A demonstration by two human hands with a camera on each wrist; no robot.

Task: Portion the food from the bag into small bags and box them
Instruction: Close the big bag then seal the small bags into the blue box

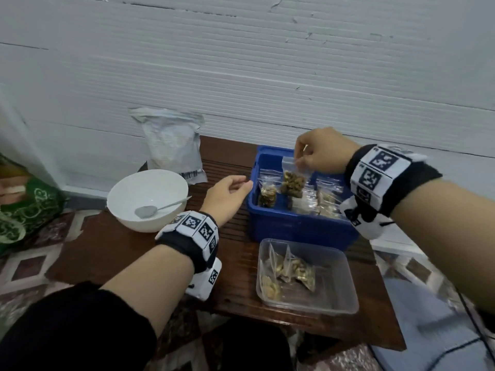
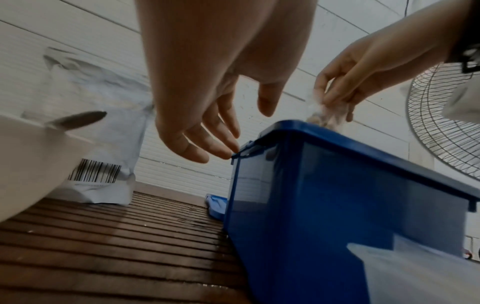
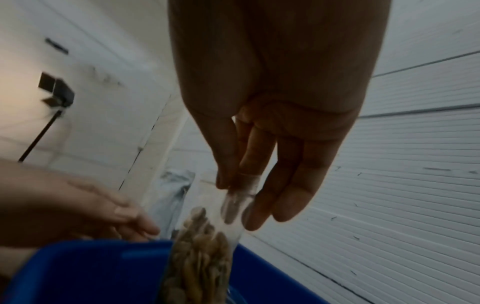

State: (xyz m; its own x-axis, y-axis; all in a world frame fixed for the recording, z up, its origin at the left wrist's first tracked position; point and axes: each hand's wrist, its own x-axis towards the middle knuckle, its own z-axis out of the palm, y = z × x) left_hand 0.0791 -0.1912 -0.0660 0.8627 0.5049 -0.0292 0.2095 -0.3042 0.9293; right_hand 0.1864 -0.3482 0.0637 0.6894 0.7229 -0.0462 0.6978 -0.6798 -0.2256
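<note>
My right hand (image 1: 304, 162) pinches the top of a small clear bag (image 1: 292, 180) filled with brown food pieces and holds it upright inside the blue box (image 1: 294, 226). In the right wrist view the bag (image 3: 205, 251) hangs from thumb and fingers over the box rim (image 3: 85, 257). Other filled small bags (image 1: 267, 195) stand in the box. My left hand (image 1: 235, 187) hovers open beside the box's left rim, fingers relaxed (image 2: 205, 142), holding nothing. The large white food bag (image 1: 174, 145) stands against the wall.
A white bowl (image 1: 126, 202) with a metal spoon (image 1: 150, 210) sits left of the box. A clear plastic tub (image 1: 334, 287) holding small filled bags lies in front of it on the dark wooden table (image 1: 235, 263). A fan (image 2: 446, 127) stands to the right.
</note>
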